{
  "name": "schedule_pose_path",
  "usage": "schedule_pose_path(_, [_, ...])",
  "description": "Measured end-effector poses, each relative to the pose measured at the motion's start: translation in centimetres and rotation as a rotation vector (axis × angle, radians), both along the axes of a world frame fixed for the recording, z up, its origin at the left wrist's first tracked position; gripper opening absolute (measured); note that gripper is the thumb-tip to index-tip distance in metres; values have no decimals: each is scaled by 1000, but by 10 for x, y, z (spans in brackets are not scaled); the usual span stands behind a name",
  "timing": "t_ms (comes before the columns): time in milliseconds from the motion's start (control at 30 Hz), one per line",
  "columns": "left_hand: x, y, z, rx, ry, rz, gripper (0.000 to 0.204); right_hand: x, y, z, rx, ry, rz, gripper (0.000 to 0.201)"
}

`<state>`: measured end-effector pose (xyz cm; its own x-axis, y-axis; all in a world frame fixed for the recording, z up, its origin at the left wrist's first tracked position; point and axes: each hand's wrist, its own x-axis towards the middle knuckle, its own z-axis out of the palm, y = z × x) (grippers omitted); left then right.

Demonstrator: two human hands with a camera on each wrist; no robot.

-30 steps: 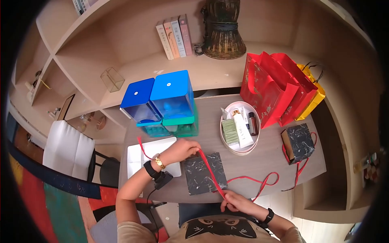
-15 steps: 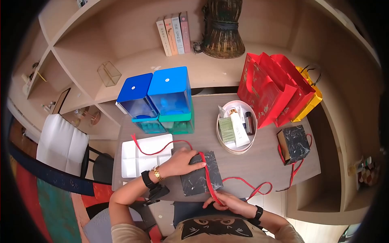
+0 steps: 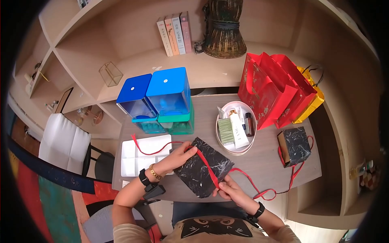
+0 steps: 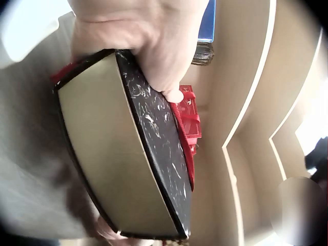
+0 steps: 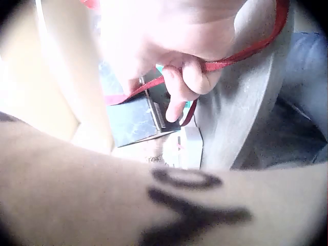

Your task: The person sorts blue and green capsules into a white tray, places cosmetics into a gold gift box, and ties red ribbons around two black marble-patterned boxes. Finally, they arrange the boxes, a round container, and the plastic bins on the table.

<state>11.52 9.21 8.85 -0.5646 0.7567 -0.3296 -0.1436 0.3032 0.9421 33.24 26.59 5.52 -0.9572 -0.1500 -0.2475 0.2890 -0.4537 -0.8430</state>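
Note:
A black marbled box (image 3: pixel 210 162) is held tilted above the table's front part, its pale side showing in the left wrist view (image 4: pixel 102 138). The left hand (image 3: pixel 178 157) grips its upper left corner, with the thumb on a red ribbon (image 3: pixel 206 163) that crosses the top face. At the box's lower right corner the right hand (image 3: pixel 233 190) pinches the ribbon; in the right wrist view the ribbon (image 5: pixel 246 53) runs between that hand's curled fingers. One ribbon end trails left over a white tray (image 3: pixel 139 156), another stretch loops to the right on the table.
An oval box of cosmetics (image 3: pixel 239 152) stands behind the hands. Blue and green containers (image 3: pixel 168 91) are stacked at the back left. Red bags (image 3: pixel 263 93) and a yellow bag (image 3: pixel 314 103) stand back right, a second marbled box (image 3: pixel 298 146) with ribbon at the right.
The box has been lifted and turned from lying flat. The left hand has moved from the ribbon above it to its corner, and the right hand has shifted slightly right and up.

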Motion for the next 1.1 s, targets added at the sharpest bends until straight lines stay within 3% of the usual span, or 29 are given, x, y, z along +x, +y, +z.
schedule_pose_path(133, [10, 5, 19, 44, -234, 9, 54, -1, 11, -3, -41, 84, 58, 36])
schedule_pose_path(233, [15, 5, 18, -8, -318, -30, 50, 6, 18, -25, 188, 276, 59, 20])
schedule_pose_path(333, [14, -1, 7, 5, -339, -31, 47, 11, 45, -21, 333, 289, 216, 16])
schedule_pose_path(433, [21, -2, 27, 24, -368, -78, 48, 12, 60, -29, 496, 301, 308, 17])
schedule_pose_path(533, [31, 0, 32, 100, -529, -137, 58, 7, 51, -30, 451, 291, 136, 28])
schedule_pose_path(667, [44, 11, 38, 24, -396, -276, 54, -13, 40, -17, 144, 84, 5, 44])
schedule_pose_path(800, [46, 17, 26, 29, -213, -492, 51, -59, 62, -7, 456, 44, 628, 55])
schedule_pose_path(833, [47, 17, 27, 29, -159, -522, 51, -54, 54, 3, 317, 18, 437, 51])
schedule_pose_path(933, [49, 18, 35, 30, -146, -537, 51, -67, 56, -18, 140, -32, 524, 52])
schedule_pose_path(1033, [54, 15, 25, 108, -164, -483, 51, -73, 58, -13, 121, -32, 465, 43])
schedule_pose_path(1100, [52, 14, 24, 97, -179, -484, 51, -85, 63, -14, 69, -217, 373, 35])
